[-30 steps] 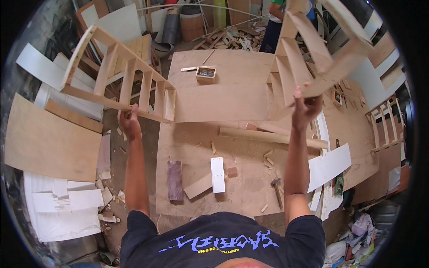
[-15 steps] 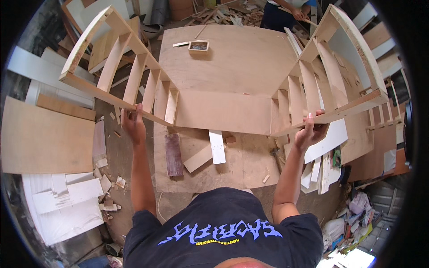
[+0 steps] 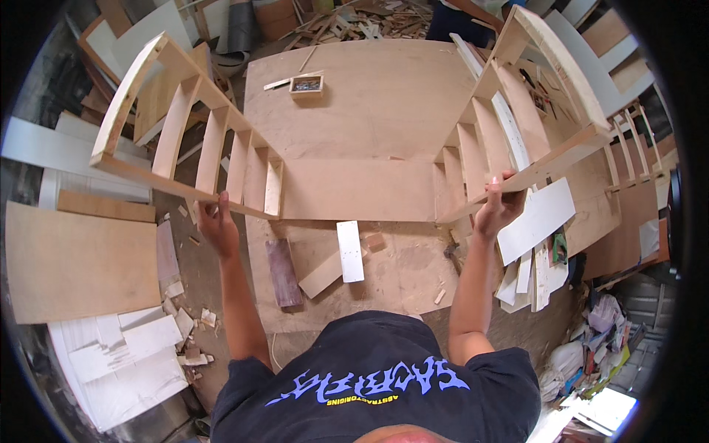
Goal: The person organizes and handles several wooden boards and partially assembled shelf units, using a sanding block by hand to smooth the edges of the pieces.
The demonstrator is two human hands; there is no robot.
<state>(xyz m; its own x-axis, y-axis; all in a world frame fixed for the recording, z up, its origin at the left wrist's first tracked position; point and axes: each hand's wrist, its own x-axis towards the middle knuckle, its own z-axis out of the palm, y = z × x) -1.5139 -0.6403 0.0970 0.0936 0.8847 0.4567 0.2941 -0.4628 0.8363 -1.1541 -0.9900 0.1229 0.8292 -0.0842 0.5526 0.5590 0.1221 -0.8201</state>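
Your left hand (image 3: 216, 221) grips left rail of wooden frame (image 3: 354, 184), fingers curled tight. Your right hand (image 3: 496, 207) grips right rail, fingers wrapped round. Frame held up above plywood table (image 3: 369, 96). Small box (image 3: 306, 86) on table beyond frame.

I am standing in a woodworking workshop. A broad plywood worktop (image 3: 384, 96) is lying in front of me, dusted with sawdust and offcuts. A small wooden box of screws or nails (image 3: 306, 86) is sitting on it. Plywood sheets (image 3: 74, 258) and white boards (image 3: 118, 362) are piling up on the floor at my left, and a heap of wood scraps (image 3: 362, 18) is lying beyond the worktop.
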